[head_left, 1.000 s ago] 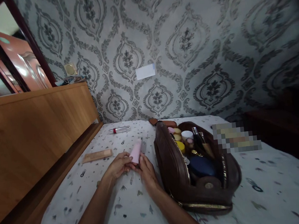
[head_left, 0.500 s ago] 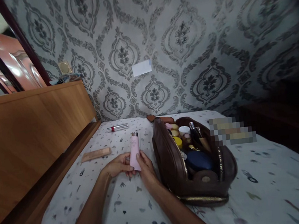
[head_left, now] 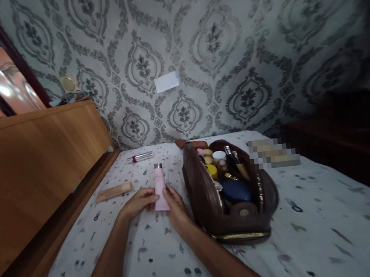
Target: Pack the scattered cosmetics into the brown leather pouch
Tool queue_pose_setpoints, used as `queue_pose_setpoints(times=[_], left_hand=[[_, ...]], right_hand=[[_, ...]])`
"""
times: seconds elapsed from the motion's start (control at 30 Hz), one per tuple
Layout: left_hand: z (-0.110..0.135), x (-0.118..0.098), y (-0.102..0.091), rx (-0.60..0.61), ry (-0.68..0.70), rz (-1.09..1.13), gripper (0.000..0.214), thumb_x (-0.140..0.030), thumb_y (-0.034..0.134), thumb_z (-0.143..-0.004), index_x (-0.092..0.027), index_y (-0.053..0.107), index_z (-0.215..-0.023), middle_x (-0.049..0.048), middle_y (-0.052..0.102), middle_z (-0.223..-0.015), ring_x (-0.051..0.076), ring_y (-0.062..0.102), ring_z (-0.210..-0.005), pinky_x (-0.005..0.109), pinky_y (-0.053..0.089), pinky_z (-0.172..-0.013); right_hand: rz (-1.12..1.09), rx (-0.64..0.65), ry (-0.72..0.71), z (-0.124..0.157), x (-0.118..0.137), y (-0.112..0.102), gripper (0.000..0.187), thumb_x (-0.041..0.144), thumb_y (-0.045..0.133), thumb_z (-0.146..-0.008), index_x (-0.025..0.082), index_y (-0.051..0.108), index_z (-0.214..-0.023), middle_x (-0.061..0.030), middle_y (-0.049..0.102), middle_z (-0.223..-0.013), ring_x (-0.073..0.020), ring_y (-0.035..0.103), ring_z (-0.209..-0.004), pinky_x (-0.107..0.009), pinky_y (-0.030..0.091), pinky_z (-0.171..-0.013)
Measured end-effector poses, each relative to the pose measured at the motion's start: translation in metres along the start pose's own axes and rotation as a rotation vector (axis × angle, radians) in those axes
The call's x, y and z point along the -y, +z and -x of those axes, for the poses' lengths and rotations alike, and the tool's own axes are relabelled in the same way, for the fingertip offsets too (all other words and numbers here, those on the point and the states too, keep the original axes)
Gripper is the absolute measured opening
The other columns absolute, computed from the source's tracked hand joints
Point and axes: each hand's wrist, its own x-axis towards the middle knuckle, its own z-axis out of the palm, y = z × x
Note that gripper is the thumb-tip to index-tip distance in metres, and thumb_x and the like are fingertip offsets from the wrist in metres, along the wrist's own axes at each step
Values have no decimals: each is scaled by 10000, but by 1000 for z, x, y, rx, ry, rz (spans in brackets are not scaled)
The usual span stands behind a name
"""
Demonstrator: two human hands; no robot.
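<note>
Both my hands hold a pink tube with a silver cap, lying on the patterned bed sheet. My left hand pinches its lower end from the left. From the right, my right hand grips the same end. Just right of my hands stands an open brown toiletry bag filled with small jars, bottles and a dark blue compact.
A beige tube lies left of my hands, and a silver tube with a red band lies farther back near the wall. A wooden headboard runs along the left. A blurred patch sits behind the bag.
The pink tube has turned from tilted right to pointing straight away from me, and its silver cap now shows. My hands stay at its lower end. The view shifted rightward.
</note>
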Motion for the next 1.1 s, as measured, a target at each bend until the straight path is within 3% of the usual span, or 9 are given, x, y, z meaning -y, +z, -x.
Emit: queue_pose_setpoints(times=[0.1, 0.2, 0.3, 0.6, 0.9, 1.1], left_hand=[[-2, -2, 3, -123, 44, -23, 431, -536, 694, -726, -155, 521, -622, -46, 487, -480, 64, 399, -420, 184, 268, -423], [-6, -5, 8, -255, 98, 3, 433, -550, 698, -712, -164, 512, -642, -72, 432, -465, 54, 334, -407, 182, 222, -417], [-9, -6, 12, -314, 133, 28, 397, -524, 702, -718, -165, 535, -683, -77, 422, -485, 54, 330, -420, 179, 220, -421], [-13, -2, 17, -353, 172, 94, 324, -449, 711, -728, -166, 555, -740, -57, 481, -581, 64, 415, -496, 181, 310, -479], [-11, -10, 25, -387, 179, 76, 339, -459, 722, -716, -174, 558, -799, -59, 478, -637, 67, 413, -524, 183, 315, -487], [-12, -15, 28, -361, 228, -41, 370, -488, 701, -729, -160, 581, -852, -12, 584, -755, 108, 518, -661, 199, 399, -575]], right_hand=[[-58, -14, -22, 0, -1, 1, 488, 521, 666, -694, 201, 629, -1059, -60, 712, -969, -219, 657, -843, -291, 517, -700], [-109, -25, -34, -1, -1, 1, 477, 473, 700, -667, 207, 629, -1057, -53, 716, -974, -216, 659, -862, -293, 518, -725], [-154, -26, -45, -2, -2, 2, 468, 438, 725, -649, 202, 632, -1042, -51, 723, -943, -212, 663, -850, -294, 521, -726], [-279, -30, -27, -3, 4, 3, 477, 381, 763, -627, 208, 622, -1049, -52, 725, -936, -230, 676, -891, -324, 540, -755], [-254, -31, -42, -1, 5, 2, 469, 365, 750, -649, 212, 630, -1076, -55, 727, -971, -229, 674, -917, -331, 538, -787], [-166, -7, -124, -1, 5, 2, 426, 342, 716, -691, 213, 646, -1090, -54, 724, -1014, -211, 669, -938, -338, 507, -885]])
